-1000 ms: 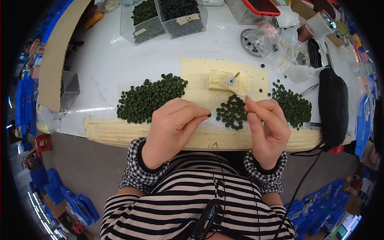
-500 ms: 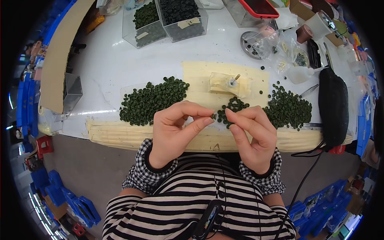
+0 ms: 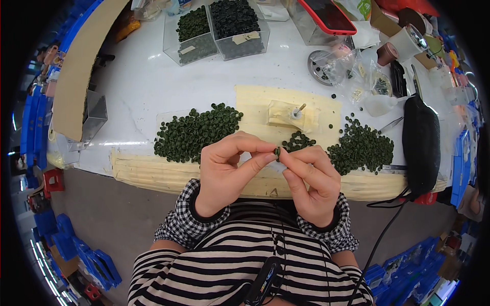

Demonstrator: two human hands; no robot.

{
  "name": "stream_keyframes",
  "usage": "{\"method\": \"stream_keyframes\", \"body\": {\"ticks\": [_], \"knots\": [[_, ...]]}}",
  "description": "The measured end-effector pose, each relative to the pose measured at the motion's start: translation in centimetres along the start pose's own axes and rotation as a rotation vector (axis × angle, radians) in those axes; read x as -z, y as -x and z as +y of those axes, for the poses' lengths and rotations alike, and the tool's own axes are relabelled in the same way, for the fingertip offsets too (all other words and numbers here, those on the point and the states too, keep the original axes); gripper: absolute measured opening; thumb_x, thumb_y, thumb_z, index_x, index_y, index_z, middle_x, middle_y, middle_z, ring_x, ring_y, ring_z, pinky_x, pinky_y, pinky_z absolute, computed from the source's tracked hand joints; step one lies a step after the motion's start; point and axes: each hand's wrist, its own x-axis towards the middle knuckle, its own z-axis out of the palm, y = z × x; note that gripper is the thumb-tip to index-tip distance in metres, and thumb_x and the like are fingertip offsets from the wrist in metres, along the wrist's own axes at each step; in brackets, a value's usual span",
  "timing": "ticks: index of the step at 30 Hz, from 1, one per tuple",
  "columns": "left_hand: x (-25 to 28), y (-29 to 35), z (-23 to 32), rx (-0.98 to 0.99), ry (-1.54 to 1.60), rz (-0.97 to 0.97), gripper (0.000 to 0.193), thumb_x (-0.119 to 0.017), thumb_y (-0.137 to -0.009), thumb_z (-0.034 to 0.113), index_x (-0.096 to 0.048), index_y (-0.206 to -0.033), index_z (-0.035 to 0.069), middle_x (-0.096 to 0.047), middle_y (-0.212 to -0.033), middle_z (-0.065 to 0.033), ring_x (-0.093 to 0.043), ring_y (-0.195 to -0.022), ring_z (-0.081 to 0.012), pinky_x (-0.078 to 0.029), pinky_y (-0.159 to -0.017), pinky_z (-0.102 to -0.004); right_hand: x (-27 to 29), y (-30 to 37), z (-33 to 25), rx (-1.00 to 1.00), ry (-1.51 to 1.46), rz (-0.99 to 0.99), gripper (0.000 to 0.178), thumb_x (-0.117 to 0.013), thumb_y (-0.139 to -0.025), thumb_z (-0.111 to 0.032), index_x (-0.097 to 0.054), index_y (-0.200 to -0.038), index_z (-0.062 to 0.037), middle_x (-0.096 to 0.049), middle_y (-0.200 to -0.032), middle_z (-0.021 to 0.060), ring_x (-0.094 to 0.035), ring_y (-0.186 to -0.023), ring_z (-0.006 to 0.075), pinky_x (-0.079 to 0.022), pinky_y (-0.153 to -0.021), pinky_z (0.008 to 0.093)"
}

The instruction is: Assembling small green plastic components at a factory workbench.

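Note:
My left hand pinches a small dark green disc-like piece between thumb and forefinger, just above the table's front edge. From the other side, the forefinger of my right hand reaches the piece and seems to touch it; its thumb stays apart below, and the other fingers are curled. Behind my hands lies a small cluster of similar green pieces. A large pile spreads beyond my left hand, and another pile lies to the right of my right hand.
A tape-covered block with an upright pin stands behind the cluster. Two clear bins of pieces stand at the back. On the right are tweezers, a black pouch, plastic bags and a red-cased phone. Cardboard borders the left.
My right hand has moved left, bringing its forefinger to the piece in my left hand. The left hand keeps its pinch. The whole view has shifted slightly.

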Motion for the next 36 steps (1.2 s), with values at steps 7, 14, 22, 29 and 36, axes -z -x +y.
{"method": "stream_keyframes", "body": {"ticks": [7,14,22,29,36], "knots": [[-0.18,-0.25,0.29,-0.095,-0.16,0.021,0.021,-0.07,-0.077,-0.011,-0.073,-0.096,0.0,-0.071,-0.085,-0.0097,-0.065,-0.079,-0.0158,-0.05,-0.071,-0.0258,0.07,0.15,0.21,-0.032,-0.039,-0.022,0.034,-0.071,-0.079,0.005,-0.071,-0.112,-0.0019,-0.065,-0.089,0.0078,-0.055,-0.074,0.0185,-0.044,-0.064,0.0272],[-0.21,-0.41,-0.04,-0.144,-0.215,0.022,0.022,-0.07,-0.077,-0.01,-0.074,-0.096,0.001,-0.071,-0.082,-0.0083,-0.064,-0.077,-0.0166,-0.049,-0.068,-0.0262,0.33,0.16,-0.04,-0.083,-0.056,-0.048,0.034,-0.07,-0.079,0.006,-0.07,-0.112,-0.0016,-0.065,-0.089,0.0082,-0.056,-0.073,0.0182,-0.044,-0.064,0.0268],[-0.14,-0.48,-0.24,-0.135,-0.223,0.013,0.021,-0.07,-0.078,-0.009,-0.074,-0.096,0.001,-0.07,-0.082,-0.0082,-0.064,-0.076,-0.0159,-0.049,-0.068,-0.026,0.31,0.13,0.01,-0.092,-0.048,-0.044,0.033,-0.07,-0.079,0.006,-0.071,-0.111,-0.0015,-0.065,-0.087,0.0081,-0.056,-0.073,0.018,-0.044,-0.064,0.0267],[-0.08,-0.64,0.27,-0.062,-0.125,-0.019,0.02,-0.07,-0.078,-0.009,-0.073,-0.096,0.0,-0.07,-0.085,-0.0097,-0.064,-0.08,-0.016,-0.049,-0.071,-0.0262,0.57,-0.13,0.28,-0.051,-0.037,-0.031,0.033,-0.071,-0.077,0.006,-0.071,-0.109,-0.0013,-0.065,-0.087,0.0085,-0.057,-0.073,0.0195,-0.045,-0.064,0.0278],[-0.05,-0.75,0.27,-0.044,-0.102,-0.026,0.019,-0.07,-0.078,-0.009,-0.073,-0.096,-0.001,-0.071,-0.086,-0.0106,-0.065,-0.081,-0.016,-0.05,-0.073,-0.0261,0.43,-0.36,0.39,0.003,0.014,-0.025,0.034,-0.071,-0.076,0.005,-0.071,-0.11,-0.0015,-0.065,-0.087,0.0083,-0.057,-0.073,0.0198,-0.045,-0.065,0.0279]]}}
